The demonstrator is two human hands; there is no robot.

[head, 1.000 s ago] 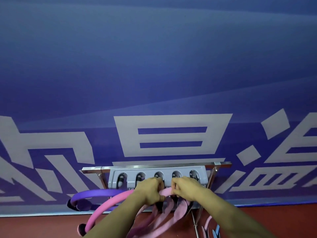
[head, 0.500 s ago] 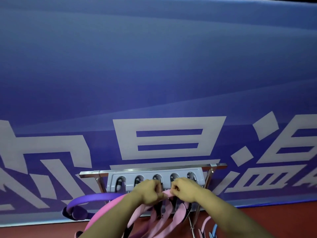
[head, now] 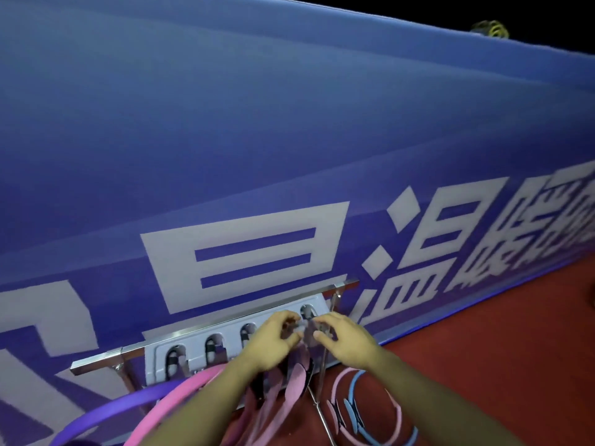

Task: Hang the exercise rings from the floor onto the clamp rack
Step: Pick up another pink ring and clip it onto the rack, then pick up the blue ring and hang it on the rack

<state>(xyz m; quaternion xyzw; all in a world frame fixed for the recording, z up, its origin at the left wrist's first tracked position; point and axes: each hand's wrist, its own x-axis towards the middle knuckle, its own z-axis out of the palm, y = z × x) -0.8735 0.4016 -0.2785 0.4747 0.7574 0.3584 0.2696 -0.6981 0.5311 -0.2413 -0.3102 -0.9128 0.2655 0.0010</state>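
Pink ring (head: 299, 328) pinched by left hand (head: 273, 342) and right hand (head: 344, 339) at clamp rack (head: 225, 342) right end; risks slipping out if released before seating

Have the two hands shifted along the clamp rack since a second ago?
Yes. Both the left hand and right hand have moved rightward along the clamp rack, from around the third and fourth slots to the slot at its right end.

Dim, bluish indoor light; soft motion blur throughout, wide-angle tilt and bending toward the edges.
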